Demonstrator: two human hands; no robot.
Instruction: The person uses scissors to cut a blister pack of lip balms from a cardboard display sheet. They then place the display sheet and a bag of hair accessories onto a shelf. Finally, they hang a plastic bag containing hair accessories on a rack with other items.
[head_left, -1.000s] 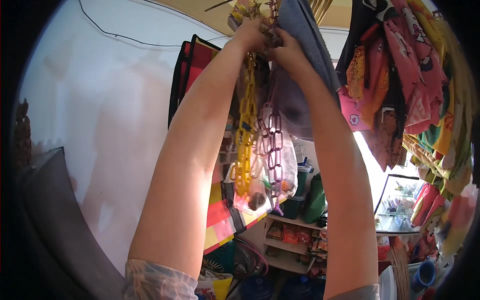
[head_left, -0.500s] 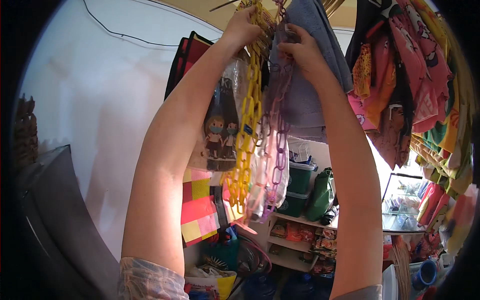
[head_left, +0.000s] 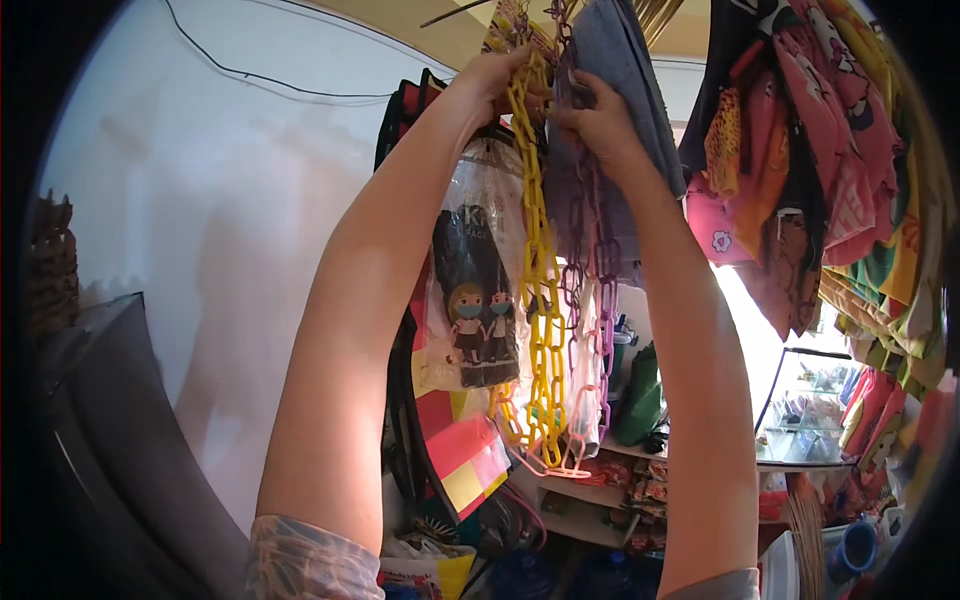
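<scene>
Up high, my left hand [head_left: 502, 80] is closed around the upper part of a yellow plastic chain [head_left: 540, 250], its fingers partly hidden behind the links. Beside it my right hand [head_left: 605, 122] has its thumb and fingers on a purple plastic chain [head_left: 603, 240]; its fingertips are partly covered. Both chains hang down in long strands, with pink links [head_left: 572, 472] at their lower ends. Next to my left forearm hangs a clear plastic pack [head_left: 475, 300] with two cartoon figures. A grey-blue towel [head_left: 625, 60] hangs behind my right hand.
A checkered bag [head_left: 462, 455] hangs below the plastic pack. Colourful clothes [head_left: 790, 150] hang at the right. A dark grey appliance-like body [head_left: 110, 420] stands at the left. Lower down are shelves [head_left: 585, 492] with packets, a glass case [head_left: 805, 410] and blue water jugs [head_left: 520, 575].
My left hand has come down and slightly right; my right hand is a little lower. The chains, plastic pack and checkered bag have shifted to the right.
</scene>
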